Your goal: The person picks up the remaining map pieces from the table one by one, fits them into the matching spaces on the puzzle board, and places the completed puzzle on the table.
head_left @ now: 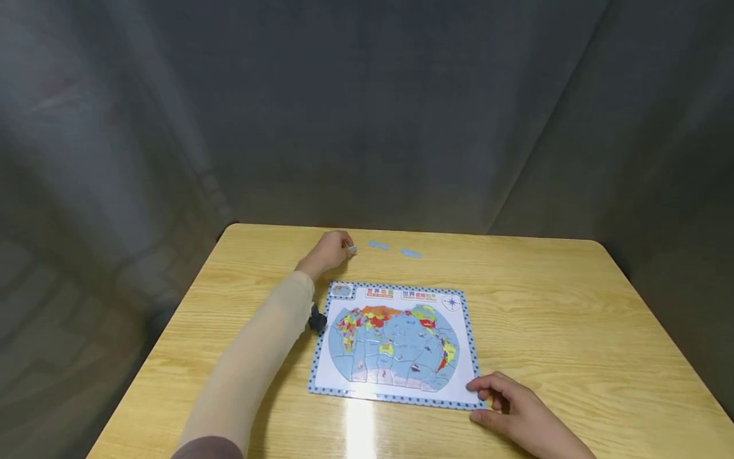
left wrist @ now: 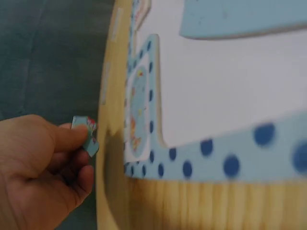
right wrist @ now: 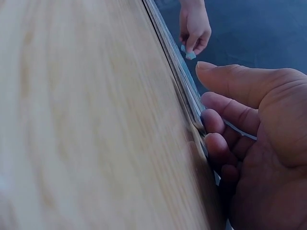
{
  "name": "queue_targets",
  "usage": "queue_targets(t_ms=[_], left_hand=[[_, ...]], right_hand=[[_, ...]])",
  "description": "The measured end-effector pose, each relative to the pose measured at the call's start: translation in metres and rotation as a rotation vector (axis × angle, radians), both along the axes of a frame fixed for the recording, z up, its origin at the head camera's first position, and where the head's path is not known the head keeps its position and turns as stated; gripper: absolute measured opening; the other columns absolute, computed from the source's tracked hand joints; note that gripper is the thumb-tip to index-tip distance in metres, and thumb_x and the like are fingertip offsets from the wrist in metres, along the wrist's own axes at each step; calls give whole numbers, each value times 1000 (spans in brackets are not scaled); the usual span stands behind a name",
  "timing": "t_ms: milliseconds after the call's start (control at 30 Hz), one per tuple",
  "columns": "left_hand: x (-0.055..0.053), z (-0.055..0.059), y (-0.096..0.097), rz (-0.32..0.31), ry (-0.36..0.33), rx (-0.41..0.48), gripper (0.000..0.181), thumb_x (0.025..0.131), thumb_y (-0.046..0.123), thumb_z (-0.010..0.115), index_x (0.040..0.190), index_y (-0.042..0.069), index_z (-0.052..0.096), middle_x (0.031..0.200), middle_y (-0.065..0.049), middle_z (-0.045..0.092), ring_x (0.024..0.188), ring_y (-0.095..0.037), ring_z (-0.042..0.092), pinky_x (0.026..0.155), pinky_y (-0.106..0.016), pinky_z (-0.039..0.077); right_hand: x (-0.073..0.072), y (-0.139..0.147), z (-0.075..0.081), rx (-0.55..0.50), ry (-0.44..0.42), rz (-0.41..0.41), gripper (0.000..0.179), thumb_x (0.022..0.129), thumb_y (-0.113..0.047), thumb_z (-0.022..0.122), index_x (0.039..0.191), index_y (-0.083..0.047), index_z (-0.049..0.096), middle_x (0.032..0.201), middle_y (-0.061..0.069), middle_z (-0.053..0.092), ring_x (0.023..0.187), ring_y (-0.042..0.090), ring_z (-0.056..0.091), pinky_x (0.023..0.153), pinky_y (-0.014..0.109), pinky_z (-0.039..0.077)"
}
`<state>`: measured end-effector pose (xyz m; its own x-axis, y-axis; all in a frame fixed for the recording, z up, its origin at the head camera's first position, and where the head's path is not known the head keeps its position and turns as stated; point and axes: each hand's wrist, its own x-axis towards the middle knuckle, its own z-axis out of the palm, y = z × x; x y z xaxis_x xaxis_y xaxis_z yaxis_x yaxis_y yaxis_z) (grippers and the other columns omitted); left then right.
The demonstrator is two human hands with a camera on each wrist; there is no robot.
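Note:
My left hand [head_left: 332, 248] pinches a small blue puzzle piece [left wrist: 89, 139] between thumb and fingers near the table's far edge. Some red print shows on that piece in the left wrist view. Before me lies a world map puzzle board [head_left: 395, 398] with a dotted blue border, most of its oval map filled with fitted pieces. At its lower right corner, my right hand [head_left: 513, 408] rests with loosely bent fingers touching the border. In the right wrist view the thumb [right wrist: 230, 79] stands apart from the other fingers, close to the board's edge.
Two flat blue strips, one piece [head_left: 378, 245] and another piece [head_left: 410, 253], lie beyond the board, right of my left hand. A dark object [head_left: 317, 319] sits at my left wrist. Grey curtains [head_left: 367, 115] hang behind the wooden table [head_left: 573, 306].

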<state>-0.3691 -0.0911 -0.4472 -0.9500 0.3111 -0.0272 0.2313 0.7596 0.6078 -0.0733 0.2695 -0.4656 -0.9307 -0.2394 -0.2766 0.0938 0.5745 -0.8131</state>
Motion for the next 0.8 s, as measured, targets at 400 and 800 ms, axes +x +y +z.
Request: queue_targets(t_ms=[400, 800], left_hand=[[48, 15, 2, -298, -76, 30, 9, 97, 9, 61, 101, 10, 69, 89, 0, 63, 76, -17, 54, 67, -30, 46], [62, 12, 18, -368, -143, -12, 5, 92, 8, 69, 95, 12, 70, 80, 2, 63, 70, -13, 52, 63, -26, 45]], right_hand=[[-4, 13, -3, 31, -67, -8, 51, 81, -39, 80, 120, -11, 63, 88, 5, 49, 77, 15, 47, 59, 26, 39], [-9, 20, -5, 19, -77, -25, 54, 82, -37, 79, 125, -9, 61, 90, 5, 51, 77, 16, 47, 60, 26, 40]])
